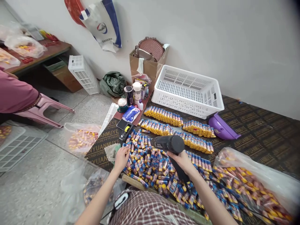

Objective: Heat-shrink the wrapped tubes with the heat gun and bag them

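Right hand (182, 161): fingers holding black hair dryer (167, 143) 
Left hand (121, 158): fingers at loose tubes (142, 164); cannot tell if gripping
White crate (181, 105): behind stacked tubes (162, 116)

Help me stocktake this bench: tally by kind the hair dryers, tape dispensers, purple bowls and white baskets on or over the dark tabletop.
Hair dryer: 1, in the right hand
Tape dispenser: 1
Purple bowl: 1
White basket: 1
Total: 4
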Demonstrator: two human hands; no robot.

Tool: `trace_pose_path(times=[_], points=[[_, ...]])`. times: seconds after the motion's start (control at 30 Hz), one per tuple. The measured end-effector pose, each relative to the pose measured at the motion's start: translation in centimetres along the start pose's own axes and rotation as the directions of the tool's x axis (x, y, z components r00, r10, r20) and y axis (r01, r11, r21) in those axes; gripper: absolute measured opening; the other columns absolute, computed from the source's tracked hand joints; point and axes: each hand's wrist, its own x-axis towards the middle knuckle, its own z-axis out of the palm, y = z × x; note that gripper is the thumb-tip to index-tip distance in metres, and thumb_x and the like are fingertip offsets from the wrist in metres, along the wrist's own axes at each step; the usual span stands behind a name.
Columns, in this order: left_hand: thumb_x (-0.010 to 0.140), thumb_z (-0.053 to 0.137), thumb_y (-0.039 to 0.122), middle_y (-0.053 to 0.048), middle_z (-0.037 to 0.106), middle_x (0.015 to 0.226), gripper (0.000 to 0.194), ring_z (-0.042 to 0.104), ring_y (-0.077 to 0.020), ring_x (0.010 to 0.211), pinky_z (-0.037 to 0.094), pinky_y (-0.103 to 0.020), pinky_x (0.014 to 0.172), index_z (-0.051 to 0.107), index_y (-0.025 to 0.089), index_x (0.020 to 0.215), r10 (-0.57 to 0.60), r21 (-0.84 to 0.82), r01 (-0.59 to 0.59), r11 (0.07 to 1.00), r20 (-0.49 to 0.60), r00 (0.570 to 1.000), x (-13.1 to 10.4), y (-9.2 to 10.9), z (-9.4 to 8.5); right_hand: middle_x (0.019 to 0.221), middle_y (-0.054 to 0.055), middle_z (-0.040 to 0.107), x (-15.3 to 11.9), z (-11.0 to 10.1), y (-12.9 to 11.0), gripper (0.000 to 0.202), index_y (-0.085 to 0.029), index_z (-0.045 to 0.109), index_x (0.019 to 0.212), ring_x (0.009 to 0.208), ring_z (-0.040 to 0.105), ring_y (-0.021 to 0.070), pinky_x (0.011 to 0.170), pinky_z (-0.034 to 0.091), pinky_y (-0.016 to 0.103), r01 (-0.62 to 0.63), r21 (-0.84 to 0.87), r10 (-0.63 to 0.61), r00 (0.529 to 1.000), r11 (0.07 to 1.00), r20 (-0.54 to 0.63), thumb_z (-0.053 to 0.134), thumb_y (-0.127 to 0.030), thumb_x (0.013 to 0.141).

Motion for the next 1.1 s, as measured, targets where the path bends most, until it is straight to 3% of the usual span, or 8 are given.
trace_pose_path(times=[0.37,0.53,0.67,0.77,0.83,0.93,1.0,1.1], points=[[0.082,0.043,0.025,-0.006,0.065,0.092,0.022,0.057,-0.0202,0.09,0.045,-0.037,0.082,0.062,0.018,0.089,-0.122,-0.064,0.123,0.99,0.013,0.992,-4.3,-1.6,-0.6,0.098,0.008,0.067,1.3,3.7,-2.6,0.044,-0.015,0.063,0.102,0.09,0.059,0.0242,0.081,0.046,0.039,0.086,0.019,-0.087,0.994,0.996,0.073,0.066,-0.042,0.067],[0.083,0.041,0.024,-0.007,0.064,0.092,0.023,0.056,-0.0201,0.091,0.045,-0.037,0.082,0.062,0.018,0.09,-0.043,-0.067,0.045,0.997,0.04,0.998,-2.5,0.2,0.3,0.095,0.008,0.068,-1.5,-0.4,-2.0,0.037,-0.016,0.066,0.093,0.095,0.058,0.0261,0.086,0.044,0.041,-0.008,-0.049,0.007,1.0,0.999,-0.021,0.064,-0.044,0.068],[0.084,0.039,0.022,-0.007,0.064,0.092,0.025,0.055,-0.0192,0.091,0.044,-0.035,0.083,0.062,0.017,0.091,0.14,-0.059,-0.133,0.989,0.142,0.98,1.9,5.4,3.3,0.089,0.006,0.069,-5.5,-6.1,0.0,0.038,-0.017,0.066,0.092,0.097,0.058,0.0265,0.086,0.045,0.039,-0.122,-0.064,0.098,0.951,0.99,-0.294,0.065,-0.045,0.066],[0.084,0.039,0.021,-0.008,0.064,0.099,0.026,0.054,-0.0196,0.098,0.041,-0.034,0.088,0.062,0.017,0.096,0.349,-0.066,-0.351,0.934,0.377,0.858,5.5,10.9,7.4,0.082,0.006,0.069,-8.6,-9.4,1.1,0.042,-0.016,0.066,0.093,0.084,0.062,0.0254,0.075,0.05,0.036,-0.195,0.012,0.181,0.88,0.981,-0.44,0.068,-0.045,0.062],[0.085,0.04,0.027,-0.01,0.057,0.117,0.03,0.048,-0.022,0.112,0.036,-0.038,0.096,0.058,0.018,0.108,0.472,-0.114,-0.497,0.86,0.547,0.691,7.5,14.0,10.5,0.076,0.006,0.069,-10.2,-10.7,1.7,0.044,-0.015,0.066,0.092,0.072,0.063,0.0242,0.065,0.052,0.034,-0.257,0.092,0.269,0.834,0.962,-0.481,0.069,-0.046,0.061],[0.084,0.04,0.046,-0.009,0.036,0.14,0.05,0.026,-0.0264,0.131,0.022,-0.048,0.104,0.043,0.021,0.128,0.462,-0.15,-0.56,0.815,0.751,0.471,9.3,15.9,14.1,0.075,0.007,0.069,-11.8,-11.5,2.3,0.046,-0.015,0.065,0.094,0.065,0.063,0.0229,0.058,0.051,0.033,-0.306,0.177,0.353,0.79,0.936,-0.502,0.067,-0.048,0.062],[0.081,0.038,0.057,-0.006,0.029,0.143,0.06,0.017,-0.0271,0.134,0.015,-0.052,0.105,0.038,0.025,0.132,0.395,-0.132,-0.537,0.833,0.822,0.411,9.9,15.2,15.1,0.074,0.008,0.069,-12.2,-11.4,2.6,0.047,-0.014,0.064,0.093,0.061,0.062,0.0224,0.055,0.05,0.033,-0.333,0.207,0.392,0.784,0.92,-0.482,0.067,-0.05,0.063],[0.079,0.04,0.059,-0.002,0.03,0.143,0.057,0.018,-0.0263,0.134,0.013,-0.052,0.106,0.042,0.031,0.129,0.376,-0.129,-0.482,0.867,0.804,0.461,10.1,12.2,13.8,0.075,0.009,0.069,-11.8,-10.6,3.0,0.046,-0.014,0.064,0.09,0.06,0.061,0.0223,0.053,0.05,0.033,-0.343,0.236,0.415,0.795,0.909,-0.443,0.066,-0.051,0.063]])
